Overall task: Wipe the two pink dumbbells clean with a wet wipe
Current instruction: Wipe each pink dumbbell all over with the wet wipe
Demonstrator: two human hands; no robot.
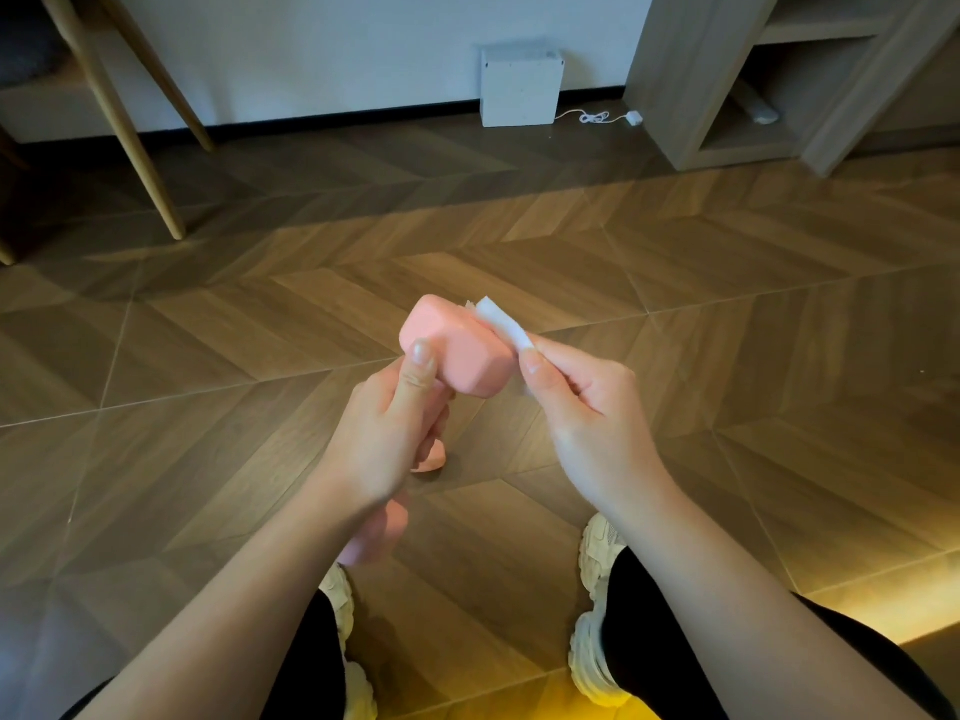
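Note:
My left hand grips a pink dumbbell by its handle and holds it upright above the floor, thumb against the upper head. My right hand pinches a folded white wet wipe and lays it against the right side of that upper head. A second pink dumbbell lies on the wooden floor below my left wrist, mostly hidden by my forearm; one pink end shows past my left fingers.
My two feet in cream sneakers stand on the herringbone wood floor. Wooden chair legs are at the far left, a white box with a cable by the wall, and a shelf unit at the far right.

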